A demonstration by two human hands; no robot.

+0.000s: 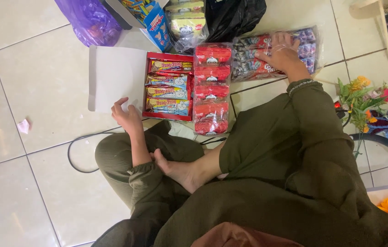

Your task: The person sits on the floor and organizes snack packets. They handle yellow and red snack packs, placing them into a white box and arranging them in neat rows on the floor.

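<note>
1. The person sits cross-legged on a pale tiled floor [29, 91], in olive-green clothes, one bare foot [180, 171] tucked in front
2. The left hand [127, 116] rests near the lower left corner of an open red box [147, 84], its fingers loosely curled on the box's white flap [113, 75]; it grips nothing that can be seen
3. The red box holds a row of yellow snack packets [168, 87], stacked one above another from the far end to the near end
4. Just beside the box on its right lies a clear bag of red packets [211, 89], running in a long strip toward the person's knee
5. The right hand [282, 54] lies palm down, fingers spread, on top of a clear bag of red and purple packets [306, 45], pressing on it rather than closing around it
6. This bag lies on the floor to the right of the red strip, touching its far end
7. Beyond these stand a purple plastic bag [91, 20], a black plastic bag [235, 16] and a blue carton [157, 23]
8. A thin black cable [77, 142] loops over the tiles by the left knee, and artificial flowers [363, 98] lie at the right
</note>
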